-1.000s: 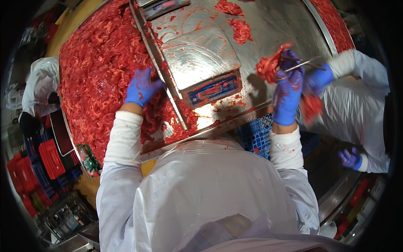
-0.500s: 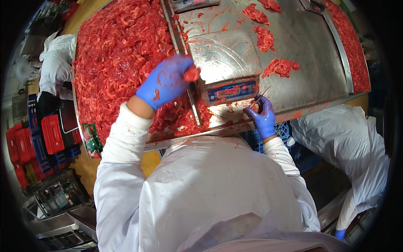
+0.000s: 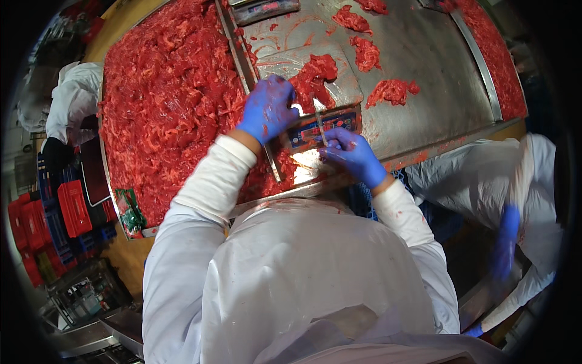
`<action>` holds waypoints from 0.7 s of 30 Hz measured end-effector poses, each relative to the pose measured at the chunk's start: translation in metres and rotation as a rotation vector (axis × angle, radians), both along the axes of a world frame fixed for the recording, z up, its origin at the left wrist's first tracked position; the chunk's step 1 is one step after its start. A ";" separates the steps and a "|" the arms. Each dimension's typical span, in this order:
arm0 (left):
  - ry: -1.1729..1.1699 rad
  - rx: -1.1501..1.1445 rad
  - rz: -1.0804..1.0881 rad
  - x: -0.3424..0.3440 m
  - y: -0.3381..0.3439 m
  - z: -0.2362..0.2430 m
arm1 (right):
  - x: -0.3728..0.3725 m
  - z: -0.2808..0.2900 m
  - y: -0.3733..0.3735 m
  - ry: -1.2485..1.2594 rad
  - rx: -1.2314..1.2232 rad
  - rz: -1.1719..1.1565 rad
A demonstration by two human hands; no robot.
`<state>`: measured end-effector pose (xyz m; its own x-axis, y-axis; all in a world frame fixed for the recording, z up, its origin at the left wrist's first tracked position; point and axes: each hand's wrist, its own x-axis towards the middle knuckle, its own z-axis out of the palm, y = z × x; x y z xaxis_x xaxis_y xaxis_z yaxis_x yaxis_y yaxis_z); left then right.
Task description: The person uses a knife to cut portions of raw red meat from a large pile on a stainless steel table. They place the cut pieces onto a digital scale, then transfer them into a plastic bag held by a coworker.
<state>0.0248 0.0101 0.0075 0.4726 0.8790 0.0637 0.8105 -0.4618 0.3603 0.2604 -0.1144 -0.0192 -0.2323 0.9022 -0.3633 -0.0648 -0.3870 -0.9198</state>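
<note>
On the steel plate of a weighing scale (image 3: 345,82) lies a piece of raw red meat (image 3: 315,77). At its left edge my left hand (image 3: 267,110), in a blue glove, has its fingers curled and closed against the meat; the fingertips are partly hidden. My right hand (image 3: 354,155), gloved in blue too, is closed around a small knife (image 3: 321,118). The blade points away from me, over the scale's display, with its tip close to the meat's near end.
A large heap of raw meat (image 3: 170,109) fills the left side, behind a metal divider (image 3: 233,42). Separate meat pieces (image 3: 388,92) lie on the steel table (image 3: 436,79). A second scale (image 3: 267,9) stands farther back. At right is a co-worker in white (image 3: 473,170); red crates (image 3: 74,206) are at left.
My left hand has moved right to the scale, and meat now lies spread on its plate. My right hand has brought the knife up and left, in front of the meat.
</note>
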 end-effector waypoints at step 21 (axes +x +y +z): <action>-0.365 -0.311 0.041 -0.058 -0.054 -0.023 | -0.037 -0.009 0.038 0.106 0.142 0.270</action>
